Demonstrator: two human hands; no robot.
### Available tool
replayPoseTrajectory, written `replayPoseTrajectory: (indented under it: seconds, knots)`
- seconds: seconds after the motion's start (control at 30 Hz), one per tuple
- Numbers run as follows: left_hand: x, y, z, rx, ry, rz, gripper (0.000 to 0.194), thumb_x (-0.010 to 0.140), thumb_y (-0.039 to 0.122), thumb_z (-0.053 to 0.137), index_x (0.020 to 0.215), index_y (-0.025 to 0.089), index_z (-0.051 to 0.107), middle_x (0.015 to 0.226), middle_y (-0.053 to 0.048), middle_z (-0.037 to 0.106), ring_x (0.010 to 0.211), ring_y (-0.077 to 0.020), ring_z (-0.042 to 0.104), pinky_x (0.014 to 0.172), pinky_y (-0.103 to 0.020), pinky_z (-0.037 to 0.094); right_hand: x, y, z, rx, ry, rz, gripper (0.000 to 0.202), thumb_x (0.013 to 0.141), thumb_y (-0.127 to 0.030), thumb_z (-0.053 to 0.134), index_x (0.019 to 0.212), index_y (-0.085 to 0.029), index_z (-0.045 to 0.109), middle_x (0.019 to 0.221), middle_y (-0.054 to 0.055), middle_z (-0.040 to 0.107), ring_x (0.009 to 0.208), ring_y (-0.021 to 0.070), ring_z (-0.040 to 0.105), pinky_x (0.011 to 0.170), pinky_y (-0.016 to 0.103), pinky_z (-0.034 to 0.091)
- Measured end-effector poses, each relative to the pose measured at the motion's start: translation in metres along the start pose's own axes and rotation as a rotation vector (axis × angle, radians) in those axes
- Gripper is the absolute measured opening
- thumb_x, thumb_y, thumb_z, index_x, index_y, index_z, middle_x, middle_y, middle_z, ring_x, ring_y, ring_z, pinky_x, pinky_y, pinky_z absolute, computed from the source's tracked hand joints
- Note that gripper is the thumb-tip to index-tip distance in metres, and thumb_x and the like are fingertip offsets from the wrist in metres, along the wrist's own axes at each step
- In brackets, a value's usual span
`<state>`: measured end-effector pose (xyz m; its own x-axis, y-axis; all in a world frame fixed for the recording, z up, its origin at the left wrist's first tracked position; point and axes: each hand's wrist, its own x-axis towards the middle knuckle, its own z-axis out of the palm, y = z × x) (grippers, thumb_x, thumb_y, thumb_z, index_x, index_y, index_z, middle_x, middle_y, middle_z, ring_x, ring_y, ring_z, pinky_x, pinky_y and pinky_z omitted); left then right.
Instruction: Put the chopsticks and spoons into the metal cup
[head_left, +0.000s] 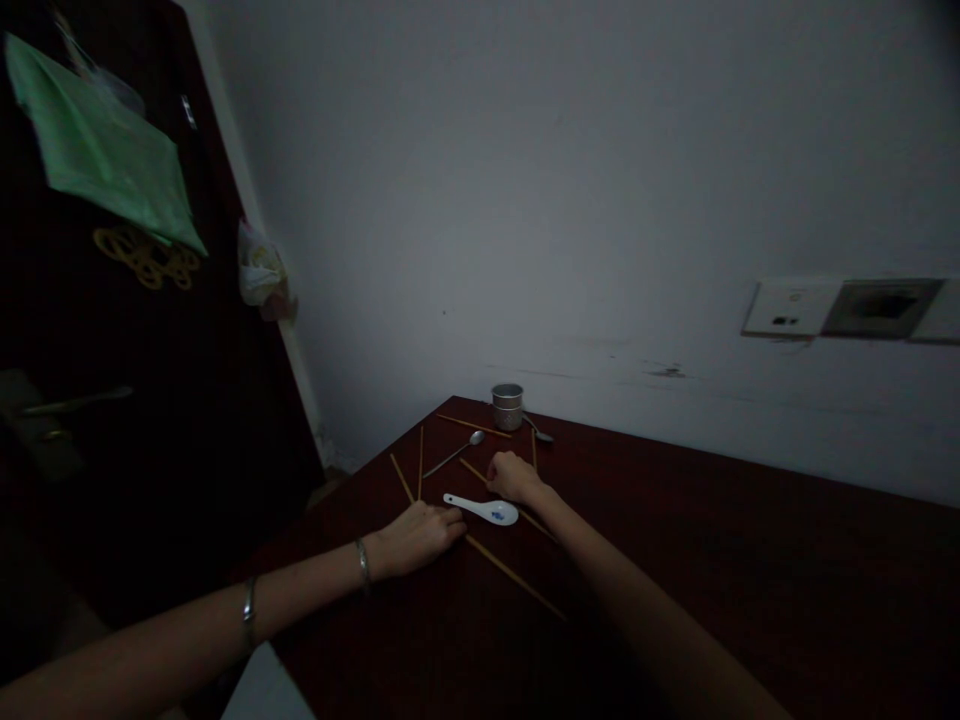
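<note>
On a dark red table, my right hand (514,477) is closed, fingers curled down over a slanting wooden chopstick (538,526) that shows on both sides of it. My left hand (421,536) lies low on the table, fingers together and bent at the near end of another chopstick (514,575); its grip is partly hidden. Between the hands rests a white soup spoon (491,511) with a blue mark in its bowl. Two more chopsticks, one of them upright in view (421,462), end close behind my left hand. A long-handled metal spoon (454,454) lies beyond.
A metal cup (508,407) stands at the table's far corner, a dark metal spoon (543,436) beside it. One chopstick (474,426) lies before the cup, another (534,452) behind my right hand. Wall sockets (793,307) are on the right; a door (172,420) is left.
</note>
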<state>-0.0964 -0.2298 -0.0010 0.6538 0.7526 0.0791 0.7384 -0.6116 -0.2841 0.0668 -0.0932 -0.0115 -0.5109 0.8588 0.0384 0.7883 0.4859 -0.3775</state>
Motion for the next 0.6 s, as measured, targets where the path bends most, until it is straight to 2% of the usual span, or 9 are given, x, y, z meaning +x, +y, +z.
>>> replayPoseTrajectory:
  seconds: [0.17,0.37,0.47,0.6]
  knots:
    - [0.003,-0.001,-0.002,0.106,-0.014,0.102,0.01,0.086,0.011,0.041,0.085,0.015,0.05,0.083,-0.004,0.059,0.064,-0.0136,0.059,0.053,-0.024,0.045,-0.005,-0.003,-0.003,-0.036,0.017,0.015,0.017,0.065,-0.018,0.06,0.08,-0.021,0.069,0.091,0.008,0.068,0.084,0.0227,0.064,0.065,0.027,0.044]
    - [-0.003,-0.004,-0.005,0.173,0.085,0.171,0.009,0.087,0.013,0.04,0.086,0.015,0.049,0.081,-0.004,0.057,0.063,-0.0131,0.056,0.051,-0.024,0.044,-0.008,0.004,-0.019,0.059,0.085,0.047,0.019,0.063,-0.023,0.064,0.082,-0.021,0.069,0.092,0.007,0.067,0.084,0.0205,0.062,0.064,0.025,0.042]
    - [-0.006,-0.005,-0.015,0.204,0.159,0.209,0.014,0.088,0.014,0.037,0.09,0.014,0.051,0.08,-0.005,0.057,0.064,-0.0131,0.055,0.051,-0.023,0.043,-0.013,0.012,-0.036,0.165,0.146,0.063,0.015,0.063,-0.022,0.063,0.076,-0.019,0.069,0.082,0.005,0.068,0.076,0.0176,0.062,0.06,0.023,0.041]
    - [-0.003,-0.004,-0.037,0.271,0.22,0.27,0.02,0.09,0.012,0.033,0.096,0.013,0.052,0.083,-0.007,0.058,0.067,-0.013,0.056,0.051,-0.022,0.043,-0.029,0.028,-0.059,0.416,0.22,0.081,0.009,0.063,-0.019,0.062,0.068,-0.015,0.068,0.063,0.002,0.065,0.059,0.0118,0.058,0.052,0.019,0.04]
